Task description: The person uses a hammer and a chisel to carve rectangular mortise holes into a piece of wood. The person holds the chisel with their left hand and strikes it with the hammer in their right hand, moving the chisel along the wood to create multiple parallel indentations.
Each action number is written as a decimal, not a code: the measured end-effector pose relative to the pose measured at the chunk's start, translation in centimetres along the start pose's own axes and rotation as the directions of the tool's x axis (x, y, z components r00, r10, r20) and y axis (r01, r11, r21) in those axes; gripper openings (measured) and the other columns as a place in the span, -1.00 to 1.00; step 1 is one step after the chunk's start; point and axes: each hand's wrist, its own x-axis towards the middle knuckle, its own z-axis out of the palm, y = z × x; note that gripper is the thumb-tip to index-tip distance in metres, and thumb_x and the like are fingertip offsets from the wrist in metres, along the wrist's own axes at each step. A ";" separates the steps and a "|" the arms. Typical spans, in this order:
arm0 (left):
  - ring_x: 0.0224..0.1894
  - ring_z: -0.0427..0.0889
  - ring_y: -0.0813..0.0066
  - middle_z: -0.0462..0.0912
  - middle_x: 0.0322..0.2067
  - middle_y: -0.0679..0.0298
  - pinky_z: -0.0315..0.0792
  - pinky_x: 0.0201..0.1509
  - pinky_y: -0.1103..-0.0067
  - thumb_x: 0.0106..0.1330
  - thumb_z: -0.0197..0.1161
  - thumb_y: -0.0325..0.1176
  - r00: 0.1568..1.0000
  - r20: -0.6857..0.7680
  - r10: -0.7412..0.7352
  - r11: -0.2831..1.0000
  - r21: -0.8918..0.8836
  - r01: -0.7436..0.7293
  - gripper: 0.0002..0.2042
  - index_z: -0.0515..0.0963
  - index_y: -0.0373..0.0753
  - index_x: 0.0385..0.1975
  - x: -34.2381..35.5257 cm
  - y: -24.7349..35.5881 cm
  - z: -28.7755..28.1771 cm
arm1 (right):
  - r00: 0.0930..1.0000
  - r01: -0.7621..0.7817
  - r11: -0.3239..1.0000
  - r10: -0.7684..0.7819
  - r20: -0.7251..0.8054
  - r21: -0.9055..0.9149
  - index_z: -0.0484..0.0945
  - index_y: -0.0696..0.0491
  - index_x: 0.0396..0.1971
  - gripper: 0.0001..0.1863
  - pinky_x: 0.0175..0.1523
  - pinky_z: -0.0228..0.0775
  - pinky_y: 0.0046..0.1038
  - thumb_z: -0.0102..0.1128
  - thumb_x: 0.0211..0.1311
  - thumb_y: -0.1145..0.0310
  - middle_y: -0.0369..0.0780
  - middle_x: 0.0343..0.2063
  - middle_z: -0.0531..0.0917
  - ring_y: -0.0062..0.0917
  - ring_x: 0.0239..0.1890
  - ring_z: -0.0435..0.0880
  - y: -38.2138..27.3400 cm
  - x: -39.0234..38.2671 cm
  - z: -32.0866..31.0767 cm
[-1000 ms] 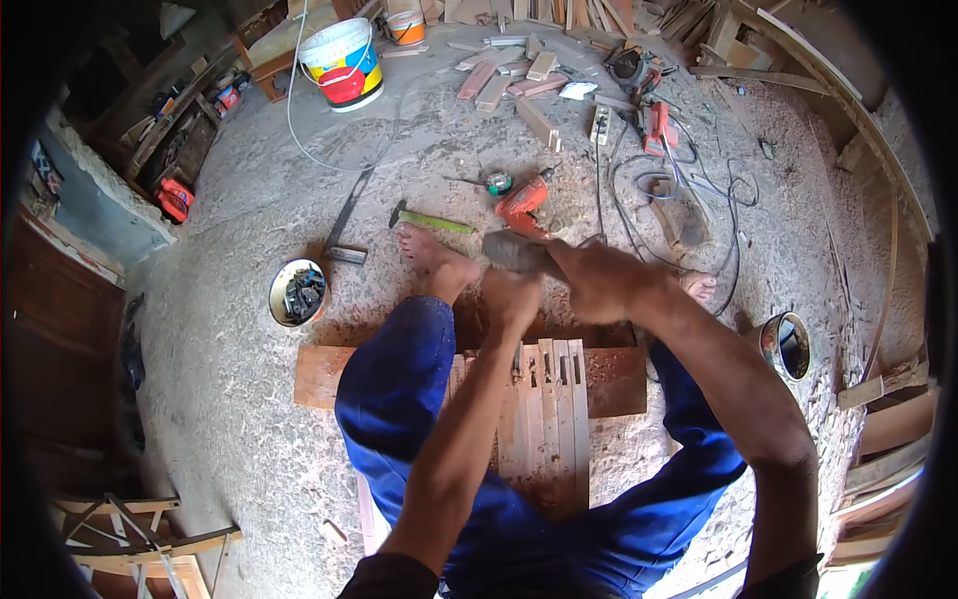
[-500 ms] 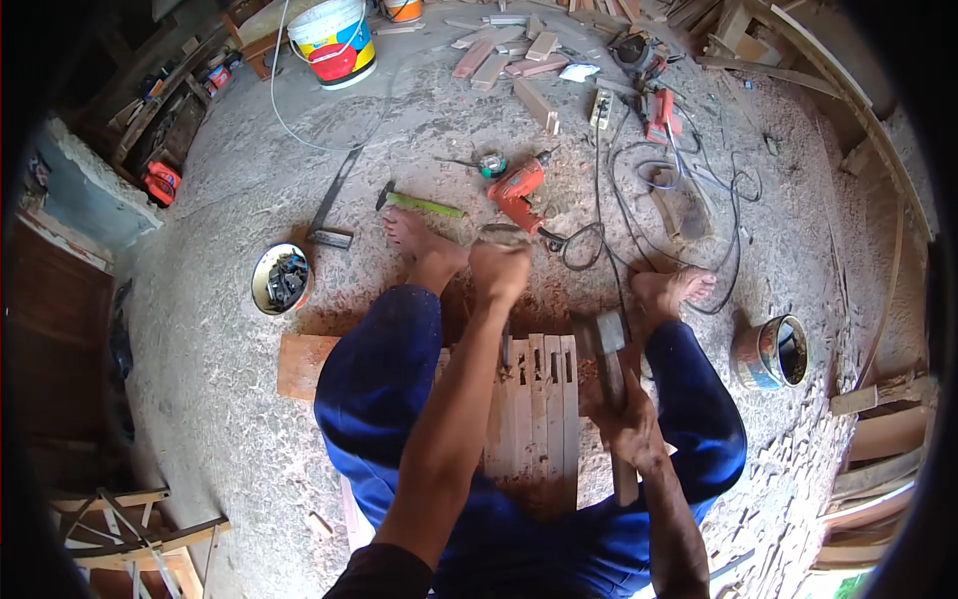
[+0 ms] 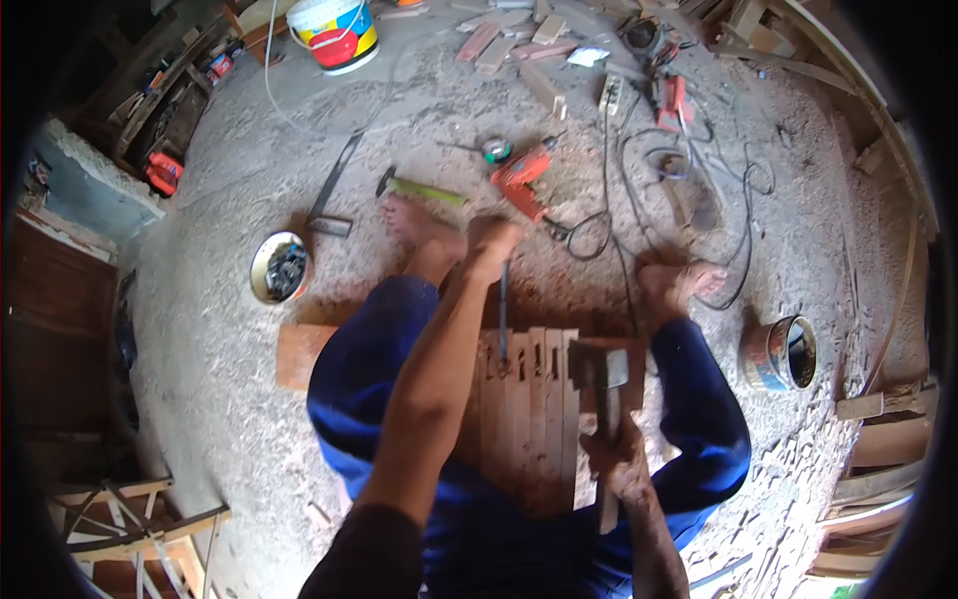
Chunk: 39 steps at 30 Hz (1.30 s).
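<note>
My left hand (image 3: 491, 245) is closed around the handle of a chisel (image 3: 504, 309); the handle is mostly hidden in the fist. Its dark blade points down to a slot in the leftmost of several wooden strips (image 3: 536, 429), which lie side by side between my legs. Slots and wood chips show near the strips' far ends. My right hand (image 3: 621, 464) grips a hammer (image 3: 608, 399) by its wooden handle. The metal hammer head is up over the right side of the strips, apart from the chisel.
A wooden beam (image 3: 302, 354) lies crosswise under the strips. Beyond my feet are a green-handled hammer (image 3: 424, 191), an orange drill (image 3: 522, 180) and loose cables (image 3: 743, 240). A tin of dark metal bits (image 3: 261, 275) stands left, another tin (image 3: 766, 356) right. Wood offcuts (image 3: 544, 90) lie farther off.
My left hand has shifted slightly left, and more of the chisel blade shows. The hammer in my right hand has come down a little nearer to me. The whole view has shifted slightly.
</note>
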 end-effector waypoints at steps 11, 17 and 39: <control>-0.53 0.58 0.41 0.56 -0.55 0.26 0.47 -0.43 0.49 0.17 0.47 -0.33 0.658 0.031 0.753 0.559 0.497 -0.663 -0.78 0.51 -0.20 -0.49 -24.7 -2.5 3.9 | 0.997 0.061 0.908 -0.032 0.077 -0.415 0.28 0.09 0.31 -0.30 -0.41 0.47 -0.36 0.36 0.19 0.39 -0.21 -0.53 0.64 -0.58 -0.56 0.57 0.4 0.5 -2.8; -0.40 0.61 0.51 0.61 -0.40 0.29 0.46 -0.32 0.62 0.11 0.52 -0.37 0.394 -0.080 0.915 0.402 0.225 -0.888 -0.69 0.49 -0.25 -0.26 -33.5 4.1 0.1 | 0.884 0.466 0.580 -0.290 0.366 -0.668 0.30 0.05 0.25 -0.38 -0.45 0.52 -0.21 0.27 0.17 0.43 -0.04 -0.58 0.63 -0.12 -0.49 0.71 2.5 0.8 -4.2; -0.58 0.53 0.62 0.59 -0.62 0.42 0.40 -0.46 0.56 0.15 0.51 -0.43 0.723 -0.027 0.690 0.723 0.064 -0.688 -0.77 0.53 -0.25 -0.59 -23.8 0.3 0.0 | 0.890 0.336 0.716 -0.455 -0.044 -0.612 0.44 0.18 -0.09 -0.63 -0.28 0.44 -0.16 0.23 0.11 0.37 0.05 -0.45 0.62 -0.10 -0.35 0.67 -2.9 7.4 -2.2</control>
